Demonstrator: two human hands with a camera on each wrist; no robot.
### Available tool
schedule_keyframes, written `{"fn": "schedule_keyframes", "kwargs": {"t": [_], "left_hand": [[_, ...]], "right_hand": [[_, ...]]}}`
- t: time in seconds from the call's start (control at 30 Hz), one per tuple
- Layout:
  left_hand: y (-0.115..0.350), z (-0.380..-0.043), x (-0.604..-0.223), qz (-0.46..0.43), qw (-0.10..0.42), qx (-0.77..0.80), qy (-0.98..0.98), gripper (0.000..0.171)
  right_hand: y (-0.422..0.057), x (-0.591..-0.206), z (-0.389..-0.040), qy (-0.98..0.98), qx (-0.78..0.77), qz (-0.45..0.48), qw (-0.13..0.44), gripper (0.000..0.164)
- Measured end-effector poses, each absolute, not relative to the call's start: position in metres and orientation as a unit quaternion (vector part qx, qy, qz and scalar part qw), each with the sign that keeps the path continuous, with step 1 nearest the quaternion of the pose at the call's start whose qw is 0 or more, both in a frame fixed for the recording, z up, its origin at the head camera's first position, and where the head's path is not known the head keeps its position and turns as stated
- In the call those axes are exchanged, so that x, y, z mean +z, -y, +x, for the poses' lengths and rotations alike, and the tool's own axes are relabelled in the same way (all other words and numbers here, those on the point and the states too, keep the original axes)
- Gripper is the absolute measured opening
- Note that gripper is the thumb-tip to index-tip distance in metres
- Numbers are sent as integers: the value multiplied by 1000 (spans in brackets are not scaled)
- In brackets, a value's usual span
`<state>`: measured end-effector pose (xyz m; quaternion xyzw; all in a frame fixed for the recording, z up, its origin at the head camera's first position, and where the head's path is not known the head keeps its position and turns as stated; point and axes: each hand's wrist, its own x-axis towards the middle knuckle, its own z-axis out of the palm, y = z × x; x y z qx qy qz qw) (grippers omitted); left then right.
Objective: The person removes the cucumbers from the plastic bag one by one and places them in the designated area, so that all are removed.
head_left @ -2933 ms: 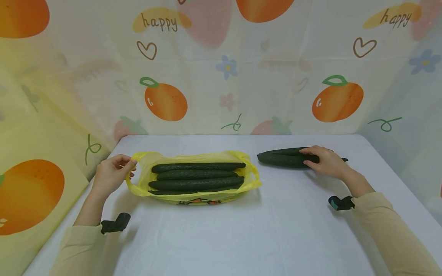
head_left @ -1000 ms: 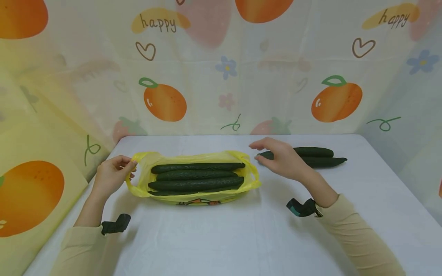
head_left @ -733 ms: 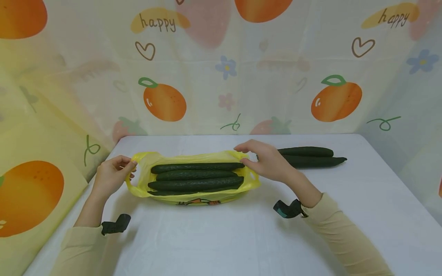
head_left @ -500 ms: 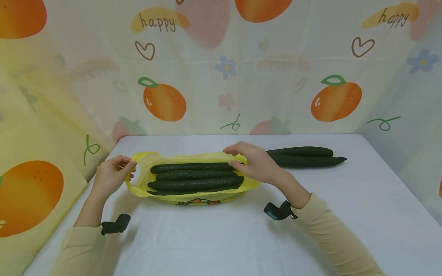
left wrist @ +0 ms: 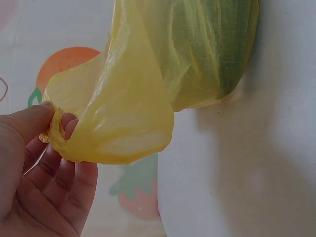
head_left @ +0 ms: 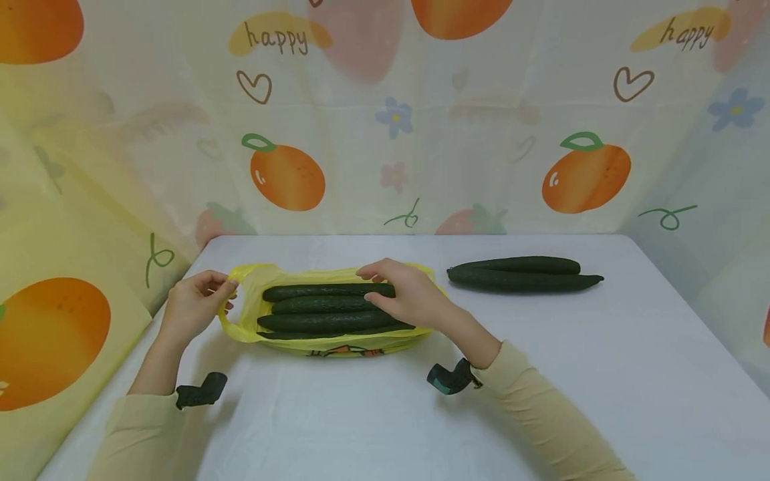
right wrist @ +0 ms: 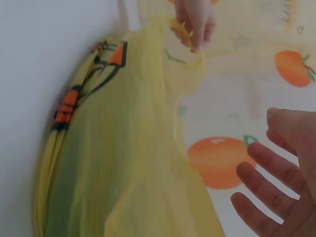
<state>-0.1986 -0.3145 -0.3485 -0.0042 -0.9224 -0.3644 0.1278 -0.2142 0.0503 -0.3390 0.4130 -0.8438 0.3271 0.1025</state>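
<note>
A yellow plastic bag (head_left: 283, 345) lies on the table with its mouth spread, holding several dark green cucumbers (head_left: 327, 325) side by side. At its left end, my left hand (head_left: 194, 306) pinches the bag's handle (left wrist: 58, 132) between thumb and fingers, as the left wrist view also shows. Above the bag's right half hovers my right hand (head_left: 409, 294), covering the right ends of the cucumbers in the head view. Its fingers are spread and relaxed with nothing between them; in the right wrist view this hand (right wrist: 286, 173) is apart from the bag's plastic (right wrist: 143, 128).
Two more cucumbers (head_left: 523, 281) lie together at the back right of the white table (head_left: 337, 421). A curtain printed with oranges (head_left: 289, 177) hangs behind and on both sides. Dark wrist cameras (head_left: 450, 378) sit at both cuffs.
My right hand has let go of the cucumbers at the back right and moved left, across the bag's right end to over its contents. The left hand keeps its hold on the handle.
</note>
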Motion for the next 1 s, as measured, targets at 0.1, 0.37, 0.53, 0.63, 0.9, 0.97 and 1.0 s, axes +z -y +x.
{"fn": "schedule_keyframes", "kwargs": {"t": [0.1,0.37,0.53,0.63,0.9,0.97,1.0], "left_hand": [[315,-199,-349,-5,129,-363,923,30],[315,-200,-351,-4,129,-370,920,30],[314,-202,-352,-6,132,-372,919,29],[314,-202,-352,-8,136,-371,919,28],[314,-202,-352,-3,129,-370,920,29],[314,-202,-352,-2,128,-371,920,29],[314,-202,-352,-1,128,-372,919,28]], "right_hand": [[-42,-341,-213,842,331,417,92,37],[-22,-352,-212,836,339,425,72,36],[-14,-357,-214,847,338,408,50,37],[-11,-360,-215,858,329,392,37,38],[-6,-376,-219,887,295,356,8,37],[-5,-378,-219,891,287,351,4,38],[-5,-380,-219,893,285,349,2,37]]}}
